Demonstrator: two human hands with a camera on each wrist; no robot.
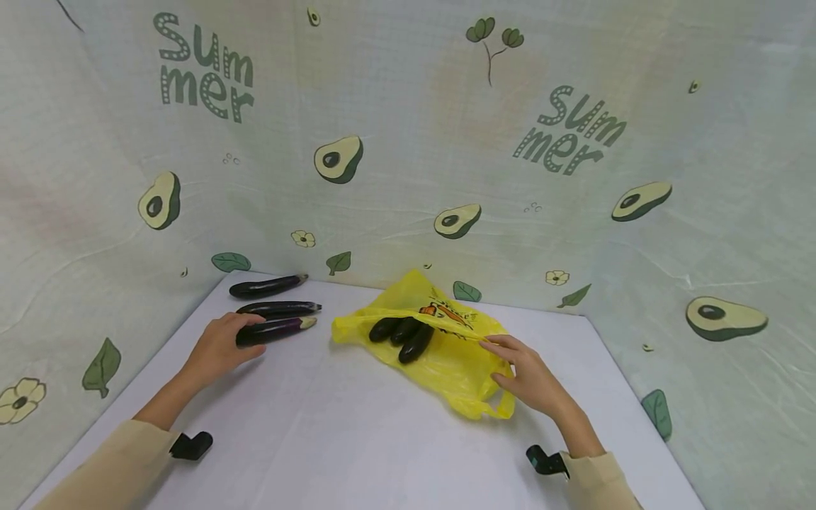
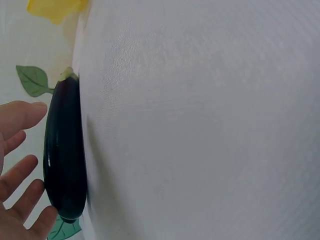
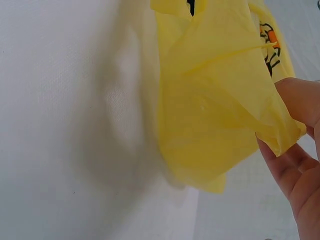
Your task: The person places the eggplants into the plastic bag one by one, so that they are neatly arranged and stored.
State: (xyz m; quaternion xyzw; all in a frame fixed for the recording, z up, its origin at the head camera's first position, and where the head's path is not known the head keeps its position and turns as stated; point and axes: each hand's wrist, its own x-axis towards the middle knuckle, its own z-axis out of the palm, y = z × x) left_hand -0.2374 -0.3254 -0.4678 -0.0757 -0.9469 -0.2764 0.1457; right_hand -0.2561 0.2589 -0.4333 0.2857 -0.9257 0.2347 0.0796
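Note:
My left hand (image 1: pixel 219 347) reaches over the nearest eggplant (image 1: pixel 275 331) at the left, its fingers spread around the blunt end. In the left wrist view, a dark glossy eggplant (image 2: pixel 65 150) lies beyond the spread fingers. Two more eggplants, a middle one (image 1: pixel 283 309) and a far one (image 1: pixel 264 287), lie behind it. A yellow plastic bag (image 1: pixel 468 372) lies on its side at the centre right, mouth facing left. Three eggplants (image 1: pixel 417 345) show inside it. My right hand (image 1: pixel 532 379) holds the bag's rim between thumb and fingers, as the bag's edge (image 3: pixel 280 137) in the right wrist view shows.
A white table (image 1: pixel 357 439) carries everything. Pale cloth (image 1: pixel 408 106) printed with avocados, leaves and lettering hangs around its back and sides. Small black devices (image 1: pixel 191 446) sit at both sleeve cuffs.

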